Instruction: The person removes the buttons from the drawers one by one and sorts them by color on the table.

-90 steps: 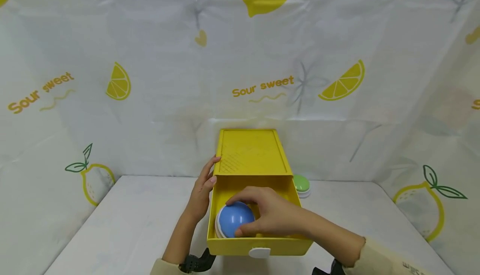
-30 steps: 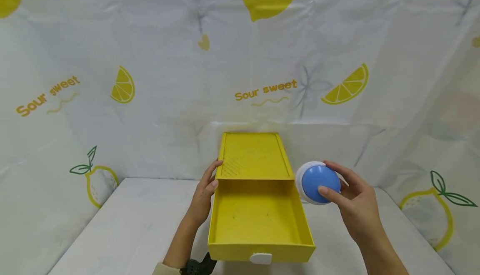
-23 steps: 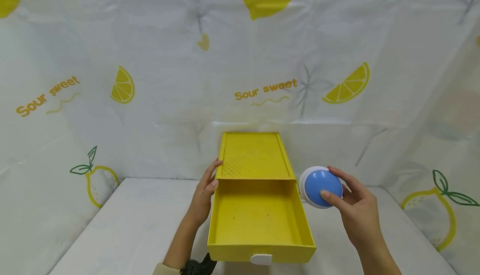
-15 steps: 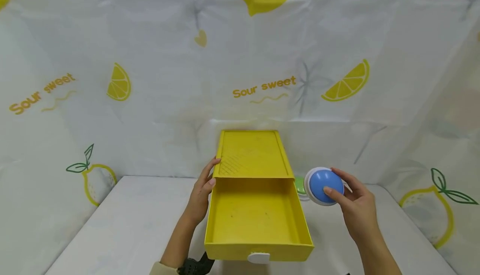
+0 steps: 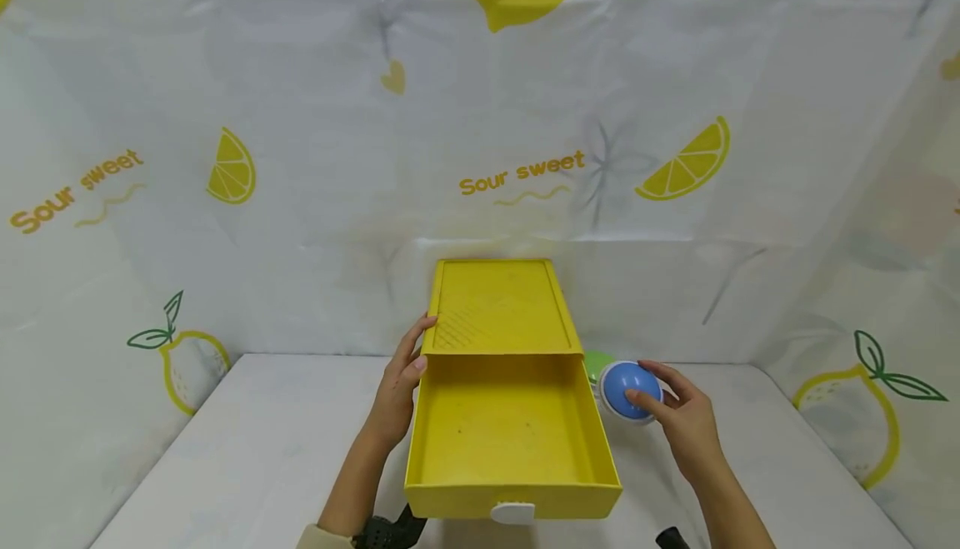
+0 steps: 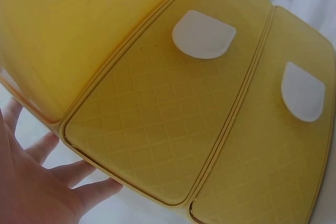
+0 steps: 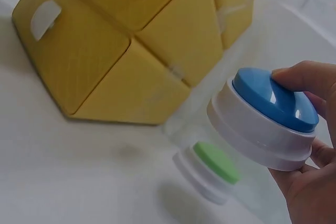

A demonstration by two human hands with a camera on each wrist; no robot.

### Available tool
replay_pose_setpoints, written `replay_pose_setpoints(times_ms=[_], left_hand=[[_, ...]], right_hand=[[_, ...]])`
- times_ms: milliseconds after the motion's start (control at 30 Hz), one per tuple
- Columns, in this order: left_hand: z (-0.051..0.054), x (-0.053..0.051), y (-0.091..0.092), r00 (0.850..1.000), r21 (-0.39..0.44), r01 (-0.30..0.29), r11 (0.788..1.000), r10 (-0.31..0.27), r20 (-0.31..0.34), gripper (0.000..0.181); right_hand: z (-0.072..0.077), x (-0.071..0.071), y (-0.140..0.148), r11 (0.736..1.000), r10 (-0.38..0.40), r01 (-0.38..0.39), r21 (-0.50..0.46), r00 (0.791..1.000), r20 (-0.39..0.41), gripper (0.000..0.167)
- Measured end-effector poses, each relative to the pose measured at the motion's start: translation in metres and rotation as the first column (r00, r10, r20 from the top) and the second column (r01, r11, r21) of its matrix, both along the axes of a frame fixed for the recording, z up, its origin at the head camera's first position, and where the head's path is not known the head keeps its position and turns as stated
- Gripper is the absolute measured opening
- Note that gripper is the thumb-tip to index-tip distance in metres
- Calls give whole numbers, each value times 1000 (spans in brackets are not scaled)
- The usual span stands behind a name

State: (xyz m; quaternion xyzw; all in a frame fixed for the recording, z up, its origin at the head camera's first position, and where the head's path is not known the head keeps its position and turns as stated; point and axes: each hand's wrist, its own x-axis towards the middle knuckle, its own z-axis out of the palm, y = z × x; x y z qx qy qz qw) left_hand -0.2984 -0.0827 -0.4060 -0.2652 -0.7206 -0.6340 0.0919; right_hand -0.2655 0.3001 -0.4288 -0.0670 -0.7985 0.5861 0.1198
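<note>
Lifted from the drawer (image 5: pixel 450 501), the blue button (image 5: pixel 624 382) is now gripped by the right hand (image 5: pixel 684 421) near the green button (image 7: pixel 216 162); the cabinet (image 5: pixel 506 306) is touched (for steadying, presumably) by the outstretched left hand (image 5: pixel 396 399).

The head view looks forward and down from farthest back, over the yellow plastic drawer unit (image 5: pixel 506 307) toward the white lemon-printed sheet (image 5: pixel 337 157). The left wrist view faces the unit's front close up, tilted (a white D-shaped handle (image 6: pixel 203 35) sits aslant). The right wrist view, also tilted, sees the unit's front and side beyond the near blue-domed round white-based button (image 7: pixel 273 100), which the head view shares; all three share the unit.
</note>
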Motion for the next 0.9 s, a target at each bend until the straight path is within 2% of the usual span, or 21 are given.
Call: replay_pose_setpoints(times_ms=[233, 400, 533, 633, 800, 900], left_hand=[[0, 0, 0, 1000, -7, -8, 1000, 8, -13, 52], [1, 0, 0, 1000, 0, 0, 1000, 0, -20, 53], [1, -1, 0, 1000, 3, 9, 1000, -9, -20, 52], [2, -1, 1, 1000, -3, 6, 1000, -6, -21, 52], [1, -1, 0, 1000, -2, 8, 1000, -8, -20, 53], [0, -1, 0, 1000, 5, 4, 1000, -4, -12, 52]], right_hand=[[-22, -10, -1, 998, -23, 13, 60, 985, 173, 72], [-34, -14, -3, 999, -32, 21, 49, 973, 228, 73], [-42, -16, -6, 999, -42, 40, 16, 971, 237, 73], [-48, -16, -8, 999, -43, 34, 41, 972, 230, 74], [-55, -14, -11, 968, -57, 20, 250, 988, 143, 66], [-58, -13, -13, 944, -73, 42, 329, 994, 84, 61]])
